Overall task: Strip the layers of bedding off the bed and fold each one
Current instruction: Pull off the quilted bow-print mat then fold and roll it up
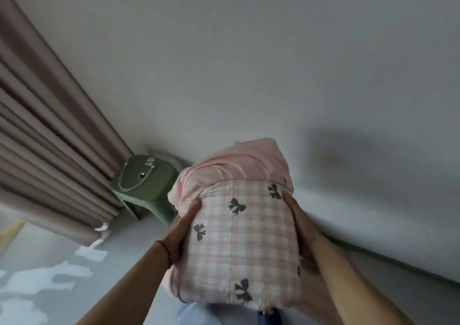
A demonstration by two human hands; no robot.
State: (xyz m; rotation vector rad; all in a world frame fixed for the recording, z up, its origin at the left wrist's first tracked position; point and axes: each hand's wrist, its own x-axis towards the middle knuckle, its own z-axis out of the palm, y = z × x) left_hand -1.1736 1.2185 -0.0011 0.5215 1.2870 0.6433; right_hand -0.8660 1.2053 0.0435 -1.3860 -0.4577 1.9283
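A folded pink-and-white checked quilt (239, 245) with dark bow prints is held up in front of me, with a plain pink folded sheet (236, 163) stacked on top of it. My left hand (181, 230) presses flat against the bundle's left side, fingers straight. My right hand (301, 227) presses against its right side, fingers stretched along the fabric. The bundle is carried between both palms, off any surface. The bed is not in view.
A white wall (273, 63) fills the background. A green stool (146, 185) with a green bag on it stands in the corner. Pleated mauve curtains (44, 138) hang at the left. Grey floor (49, 275) with light patches lies lower left.
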